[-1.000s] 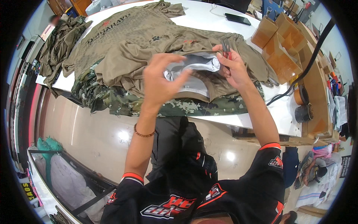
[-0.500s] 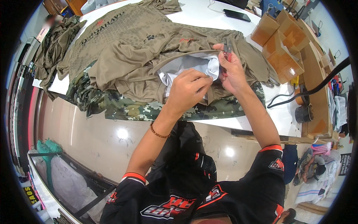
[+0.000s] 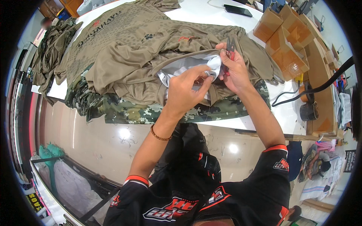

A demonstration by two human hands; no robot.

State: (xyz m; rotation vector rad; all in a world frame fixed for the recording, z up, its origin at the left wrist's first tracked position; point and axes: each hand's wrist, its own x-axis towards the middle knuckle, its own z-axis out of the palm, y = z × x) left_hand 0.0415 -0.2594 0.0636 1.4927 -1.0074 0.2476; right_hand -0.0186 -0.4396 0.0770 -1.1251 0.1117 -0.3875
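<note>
A brown jersey (image 3: 124,69) lies across the table, its hem opening held up and showing a white inner side (image 3: 181,64). My right hand (image 3: 236,73) is closed round red-handled thread snips (image 3: 230,49), dark blades pointing away from me. Its fingers also press at the right end of the hem opening. In front of that opening, my left hand (image 3: 184,88) has its thumb and forefinger curled together in a pinch by the white fabric. Whatever lies between those fingertips is too small to make out. A fine thread hangs below the opening. Camouflage cloth (image 3: 132,112) lies under the jersey.
A black phone (image 3: 238,11) with a white cable lies at the table's far side. Open cardboard boxes (image 3: 284,47) stand at the right, near a black cable (image 3: 328,83) and a dark cup (image 3: 308,112). More camouflage clothing (image 3: 52,52) hangs over the table's left edge.
My left hand has turned slightly, its thumb and forefinger now forming a rounder loop. My right hand keeps its hold on the snips. The view has shifted a little.
</note>
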